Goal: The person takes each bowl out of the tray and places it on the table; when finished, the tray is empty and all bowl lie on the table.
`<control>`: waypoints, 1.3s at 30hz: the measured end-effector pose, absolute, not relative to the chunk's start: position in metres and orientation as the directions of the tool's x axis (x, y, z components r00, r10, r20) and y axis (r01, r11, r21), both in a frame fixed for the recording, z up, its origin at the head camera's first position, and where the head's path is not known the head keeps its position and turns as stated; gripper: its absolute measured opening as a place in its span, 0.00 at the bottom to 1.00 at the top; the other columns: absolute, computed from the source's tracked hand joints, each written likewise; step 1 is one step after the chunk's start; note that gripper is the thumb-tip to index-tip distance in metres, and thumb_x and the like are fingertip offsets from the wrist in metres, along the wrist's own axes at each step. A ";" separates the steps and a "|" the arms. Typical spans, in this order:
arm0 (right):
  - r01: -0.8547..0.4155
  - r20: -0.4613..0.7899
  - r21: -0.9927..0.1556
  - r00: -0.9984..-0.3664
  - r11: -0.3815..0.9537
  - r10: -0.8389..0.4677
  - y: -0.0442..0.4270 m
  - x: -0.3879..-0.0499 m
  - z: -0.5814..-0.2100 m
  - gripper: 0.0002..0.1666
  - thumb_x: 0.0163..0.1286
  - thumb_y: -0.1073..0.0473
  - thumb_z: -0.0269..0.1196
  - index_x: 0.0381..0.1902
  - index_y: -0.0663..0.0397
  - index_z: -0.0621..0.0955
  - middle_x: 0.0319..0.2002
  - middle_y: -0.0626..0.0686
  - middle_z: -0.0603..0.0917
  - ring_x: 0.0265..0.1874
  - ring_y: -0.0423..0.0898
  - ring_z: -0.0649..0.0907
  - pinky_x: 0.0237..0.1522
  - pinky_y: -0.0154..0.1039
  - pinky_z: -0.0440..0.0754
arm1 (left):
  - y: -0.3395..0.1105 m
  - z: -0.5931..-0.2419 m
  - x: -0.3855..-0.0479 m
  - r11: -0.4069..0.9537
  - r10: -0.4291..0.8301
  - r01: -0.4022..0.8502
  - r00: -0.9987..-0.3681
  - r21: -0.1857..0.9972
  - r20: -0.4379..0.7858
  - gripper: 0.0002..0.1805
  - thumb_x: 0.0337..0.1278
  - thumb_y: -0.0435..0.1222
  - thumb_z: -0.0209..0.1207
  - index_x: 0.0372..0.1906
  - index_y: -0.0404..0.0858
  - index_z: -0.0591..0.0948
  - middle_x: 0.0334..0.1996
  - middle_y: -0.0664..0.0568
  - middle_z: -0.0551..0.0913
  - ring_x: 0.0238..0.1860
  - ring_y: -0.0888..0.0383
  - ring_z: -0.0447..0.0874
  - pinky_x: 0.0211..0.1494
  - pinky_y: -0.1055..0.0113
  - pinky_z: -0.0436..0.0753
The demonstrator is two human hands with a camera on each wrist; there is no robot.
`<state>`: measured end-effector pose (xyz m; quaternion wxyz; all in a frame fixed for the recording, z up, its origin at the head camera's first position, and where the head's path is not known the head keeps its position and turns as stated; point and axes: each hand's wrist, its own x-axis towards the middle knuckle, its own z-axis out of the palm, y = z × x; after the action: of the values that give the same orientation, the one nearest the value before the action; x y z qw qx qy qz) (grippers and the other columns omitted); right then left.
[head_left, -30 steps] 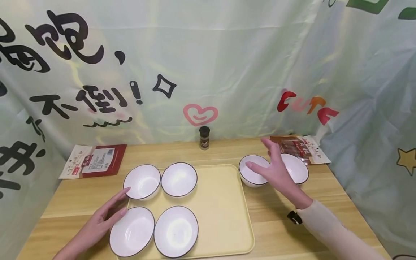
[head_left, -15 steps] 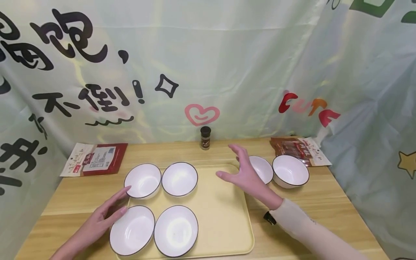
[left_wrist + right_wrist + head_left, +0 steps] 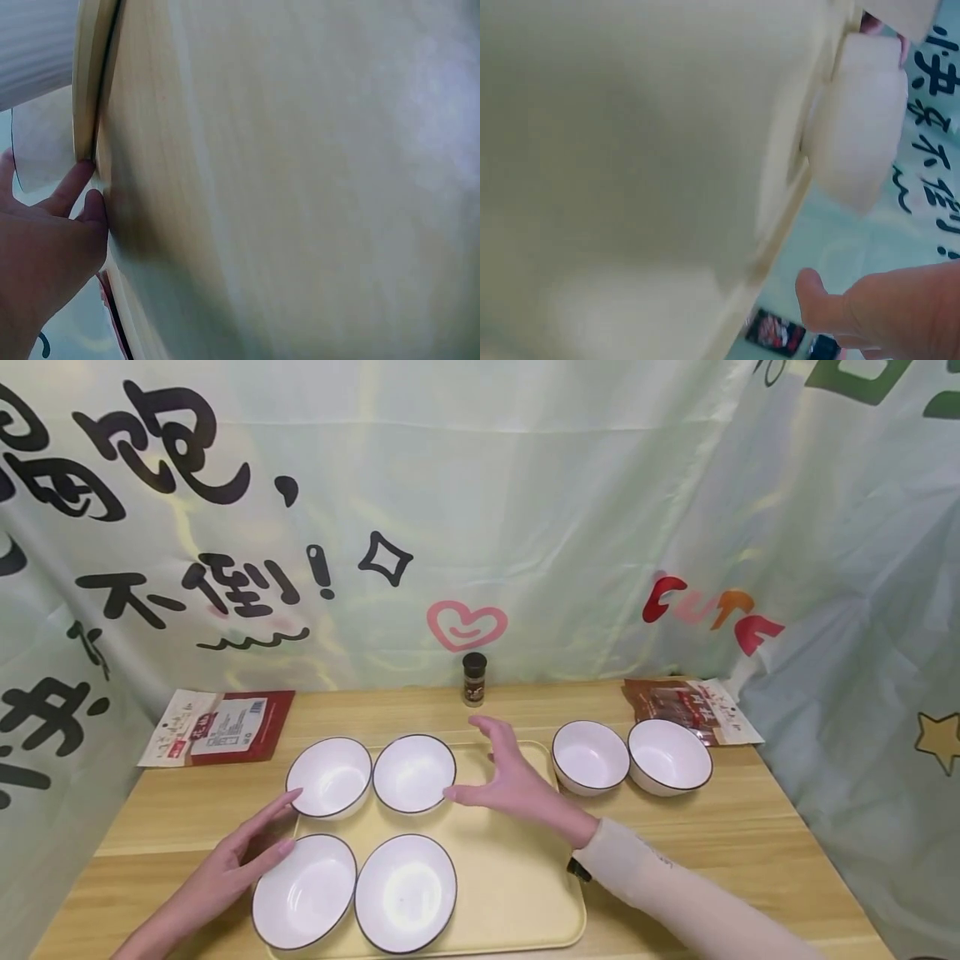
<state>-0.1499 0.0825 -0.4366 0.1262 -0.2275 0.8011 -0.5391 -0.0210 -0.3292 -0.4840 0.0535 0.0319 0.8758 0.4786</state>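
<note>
Four white, dark-rimmed bowls are set on the left part of the yellow tray (image 3: pixel 517 877); two more, the nearer bowl (image 3: pixel 591 756) and the farther bowl (image 3: pixel 670 756), are placed beside its rear right corner. At the tray's left edge, mostly hidden by bowls, the left hand (image 3: pixel 225 877) is spread loosely against the rear-left bowl (image 3: pixel 330 778) and front-left bowl (image 3: pixel 304 893), nothing gripped. Above the tray, the right hand (image 3: pixel 517 781) is held widely parted and grasping nothing; its thumb overlaps the rim of the rear-right bowl (image 3: pixel 414 773), though contact cannot be told. An outer bowl wall is shown only by the right wrist view, where most fingers are hidden. In the left wrist view, what is touched is hard to make out. Beyond the tray, the seasoning bottle's (image 3: pixel 474 681) label is illegible.
</note>
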 end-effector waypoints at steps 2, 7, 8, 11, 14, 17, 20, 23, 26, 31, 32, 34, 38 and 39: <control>-0.216 0.017 -0.921 -0.853 0.325 -0.521 0.077 -0.148 -0.440 0.70 0.60 0.45 0.84 0.88 0.53 0.55 0.83 0.58 0.55 0.81 0.61 0.60 0.78 0.60 0.65 | -0.329 -0.484 -0.021 0.535 0.109 0.008 -0.992 0.845 -0.059 0.37 0.83 0.41 0.61 0.88 0.53 0.63 0.78 0.37 0.71 0.67 0.86 0.60 0.64 0.85 0.63; -0.218 -0.014 -0.913 -0.828 0.345 -0.561 0.062 -0.147 -0.445 0.73 0.56 0.41 0.85 0.88 0.49 0.54 0.83 0.55 0.55 0.80 0.57 0.64 0.76 0.59 0.68 | -0.328 -0.484 -0.021 0.531 0.101 -0.004 -0.993 0.847 -0.068 0.37 0.83 0.42 0.62 0.88 0.53 0.63 0.78 0.36 0.71 0.67 0.87 0.60 0.63 0.85 0.63; -0.228 -0.012 -0.909 -0.823 0.350 -0.568 0.059 -0.147 -0.446 0.74 0.55 0.41 0.85 0.88 0.48 0.54 0.83 0.54 0.56 0.79 0.56 0.65 0.76 0.59 0.68 | -0.328 -0.484 -0.021 0.532 0.099 -0.006 -0.993 0.847 -0.069 0.37 0.83 0.42 0.62 0.88 0.52 0.63 0.78 0.36 0.71 0.66 0.87 0.60 0.63 0.85 0.63; -0.256 0.003 -0.903 -0.808 0.346 -0.590 0.049 -0.148 -0.449 0.75 0.52 0.43 0.87 0.87 0.49 0.54 0.81 0.55 0.58 0.76 0.54 0.68 0.74 0.58 0.70 | -0.328 -0.483 -0.021 0.532 0.098 -0.006 -0.993 0.847 -0.069 0.37 0.83 0.42 0.62 0.88 0.52 0.63 0.78 0.36 0.71 0.66 0.87 0.61 0.63 0.85 0.63; -0.259 -0.003 -0.901 -0.799 0.349 -0.602 0.041 -0.148 -0.454 0.77 0.50 0.46 0.88 0.87 0.50 0.54 0.80 0.56 0.59 0.72 0.52 0.72 0.73 0.57 0.71 | -0.328 -0.483 -0.021 0.528 0.104 0.001 -0.993 0.849 -0.064 0.37 0.83 0.41 0.62 0.88 0.51 0.63 0.78 0.36 0.71 0.66 0.87 0.61 0.63 0.84 0.63; -0.254 -0.017 -0.898 -0.795 0.358 -0.606 0.035 -0.147 -0.459 0.80 0.49 0.47 0.89 0.88 0.48 0.52 0.81 0.56 0.57 0.71 0.52 0.72 0.73 0.56 0.71 | -0.329 -0.483 -0.020 0.525 0.109 0.009 -0.992 0.851 -0.057 0.37 0.83 0.41 0.62 0.88 0.51 0.63 0.78 0.36 0.71 0.67 0.86 0.61 0.64 0.84 0.63; -0.266 -0.008 -0.894 -0.796 0.362 -0.606 0.031 -0.147 -0.461 0.82 0.48 0.48 0.89 0.89 0.48 0.50 0.81 0.56 0.57 0.71 0.53 0.72 0.73 0.57 0.72 | -0.329 -0.482 -0.020 0.524 0.109 0.010 -0.992 0.852 -0.055 0.37 0.83 0.41 0.62 0.88 0.52 0.63 0.78 0.36 0.72 0.67 0.86 0.61 0.64 0.84 0.63; -0.276 0.001 -0.889 -0.799 0.365 -0.601 0.028 -0.146 -0.461 0.83 0.48 0.51 0.89 0.89 0.48 0.48 0.80 0.58 0.58 0.71 0.54 0.73 0.72 0.57 0.73 | -0.329 -0.482 -0.020 0.525 0.106 0.003 -0.992 0.851 -0.061 0.37 0.83 0.41 0.62 0.88 0.52 0.63 0.78 0.37 0.72 0.68 0.85 0.61 0.64 0.85 0.63; -0.274 0.001 -0.885 -0.811 0.378 -0.585 0.026 -0.146 -0.461 0.83 0.47 0.52 0.90 0.89 0.48 0.48 0.81 0.58 0.58 0.70 0.56 0.74 0.70 0.57 0.75 | -0.328 -0.483 -0.021 0.524 0.102 0.000 -0.993 0.852 -0.063 0.37 0.83 0.42 0.62 0.88 0.53 0.63 0.78 0.37 0.72 0.68 0.84 0.61 0.63 0.85 0.62; -0.256 -0.011 -0.880 -0.832 0.401 -0.554 0.023 -0.148 -0.463 0.83 0.46 0.49 0.90 0.89 0.49 0.50 0.81 0.57 0.60 0.69 0.57 0.76 0.69 0.58 0.76 | -0.327 -0.483 -0.022 0.537 0.095 -0.015 -0.992 0.844 -0.078 0.37 0.83 0.43 0.61 0.88 0.54 0.63 0.79 0.38 0.71 0.77 0.63 0.64 0.63 0.86 0.60; -0.250 -0.015 -0.880 -0.835 0.404 -0.550 0.023 -0.149 -0.464 0.83 0.45 0.49 0.91 0.89 0.49 0.51 0.81 0.57 0.60 0.69 0.57 0.76 0.69 0.58 0.76 | -0.327 -0.483 -0.022 0.539 0.093 -0.019 -0.992 0.842 -0.082 0.37 0.83 0.43 0.61 0.88 0.54 0.62 0.79 0.38 0.70 0.78 0.56 0.64 0.63 0.86 0.60; -0.241 -0.022 -0.881 -0.838 0.407 -0.544 0.023 -0.150 -0.464 0.82 0.45 0.49 0.91 0.88 0.50 0.52 0.81 0.57 0.61 0.68 0.57 0.76 0.69 0.58 0.76 | -0.327 -0.483 -0.022 0.543 0.090 -0.025 -0.992 0.840 -0.087 0.37 0.84 0.44 0.61 0.88 0.54 0.62 0.79 0.39 0.70 0.78 0.46 0.63 0.63 0.87 0.60; -0.230 -0.028 -0.885 -0.841 0.404 -0.541 0.023 -0.152 -0.463 0.81 0.44 0.50 0.91 0.87 0.51 0.54 0.81 0.58 0.62 0.68 0.57 0.76 0.69 0.58 0.76 | -0.327 -0.483 -0.021 0.540 0.086 -0.025 -0.993 0.841 -0.086 0.37 0.83 0.44 0.61 0.88 0.54 0.63 0.80 0.39 0.70 0.79 0.46 0.63 0.63 0.87 0.60; -0.229 -0.028 -0.886 -0.842 0.403 -0.539 0.023 -0.152 -0.463 0.81 0.43 0.50 0.91 0.87 0.51 0.55 0.80 0.58 0.63 0.68 0.57 0.76 0.69 0.58 0.76 | -0.327 -0.483 -0.021 0.539 0.087 -0.024 -0.993 0.842 -0.084 0.37 0.83 0.43 0.61 0.88 0.54 0.63 0.80 0.39 0.70 0.79 0.46 0.63 0.63 0.87 0.60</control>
<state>-0.1520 0.0228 -0.4627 0.1571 -0.2334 0.8226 -0.4941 -0.0212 -0.3274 -0.4831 0.0580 0.0181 0.8752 0.4799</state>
